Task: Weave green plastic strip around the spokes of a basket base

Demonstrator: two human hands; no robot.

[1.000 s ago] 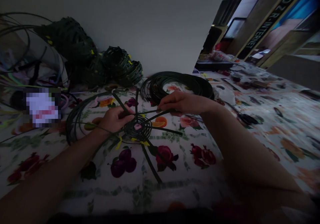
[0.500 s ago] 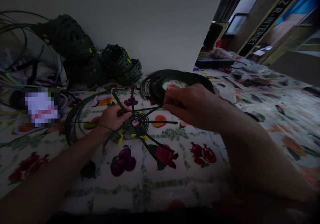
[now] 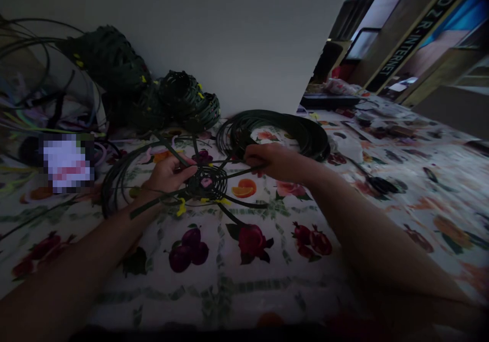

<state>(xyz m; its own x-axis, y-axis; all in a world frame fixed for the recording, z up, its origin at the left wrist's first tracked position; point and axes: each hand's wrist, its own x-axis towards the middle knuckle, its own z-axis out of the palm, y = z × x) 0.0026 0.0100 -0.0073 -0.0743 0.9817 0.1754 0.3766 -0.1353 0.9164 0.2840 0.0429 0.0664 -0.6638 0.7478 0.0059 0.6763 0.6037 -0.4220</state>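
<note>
Your left hand (image 3: pixel 168 175) clamps the woven disc (image 3: pixel 208 183) flat (it may spring up), fingers of your right hand (image 3: pixel 273 161) pinch the strand (image 3: pixel 240 171): tension it evenly.

Around you on the flowered cloth

Your table wears a tablecloth (image 3: pixel 229 275) printed with fruit and roses; ahead of you, against the grey wall (image 3: pixel 237 36), sit small dark woven baskets (image 3: pixel 183 100), with a bigger dark woven heap (image 3: pixel 107 61) just to their left; thin loose loops (image 3: pixel 34 51) arch at your far left, above a pixelated patch (image 3: pixel 66 161); a flat coil of dark cane (image 3: pixel 290 128) lies right of the baskets; further right you have a small dark object (image 3: pixel 378 184) on the cloth, a dark tray (image 3: pixel 330 101) beyond, and a slanting sign (image 3: pixel 410 33) reading INTERNET.
</note>
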